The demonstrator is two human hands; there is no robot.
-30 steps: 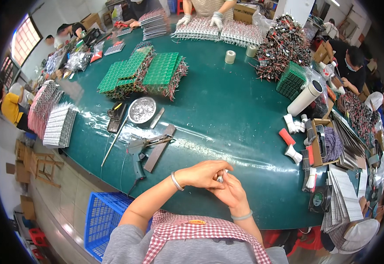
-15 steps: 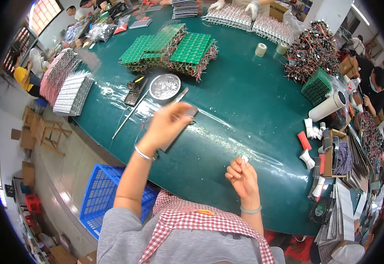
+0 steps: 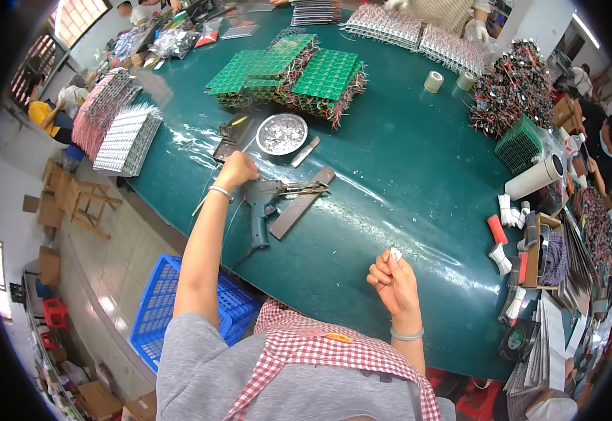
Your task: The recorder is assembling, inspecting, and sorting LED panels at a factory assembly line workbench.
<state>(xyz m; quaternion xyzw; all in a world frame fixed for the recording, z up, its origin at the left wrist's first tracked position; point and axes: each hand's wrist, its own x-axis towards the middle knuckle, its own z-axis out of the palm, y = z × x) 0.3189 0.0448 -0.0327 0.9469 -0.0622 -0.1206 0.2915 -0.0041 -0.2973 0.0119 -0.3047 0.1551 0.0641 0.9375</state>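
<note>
My left hand (image 3: 238,169) is over the table beside the metal bowl, its fingers curled in and partly hidden; whatever they grip cannot be made out. Just right of it lies a grey-green gun-shaped soldering tool (image 3: 261,210), its long metal tip resting across a flat dark bar (image 3: 301,203). Closer to the table's front edge, my right hand (image 3: 394,284) is raised with a small white piece (image 3: 395,254) pinched between thumb and forefinger. A shiny round bowl (image 3: 282,134) of silvery bits stands beyond the tool, near a short flat blade (image 3: 306,151).
Stacked green circuit boards (image 3: 327,76) with wires sit past the bowl. White wired boards (image 3: 128,140) are piled at the left. A white thermos (image 3: 534,177) and bundles of wire line the right side. A blue crate (image 3: 155,309) stands below the table edge. Co-workers sit around.
My left hand has moved left, away from the dark bar, and the soldering tool shows fully. My right hand keeps its pinch on the white piece. The whole view has shifted slightly.
</note>
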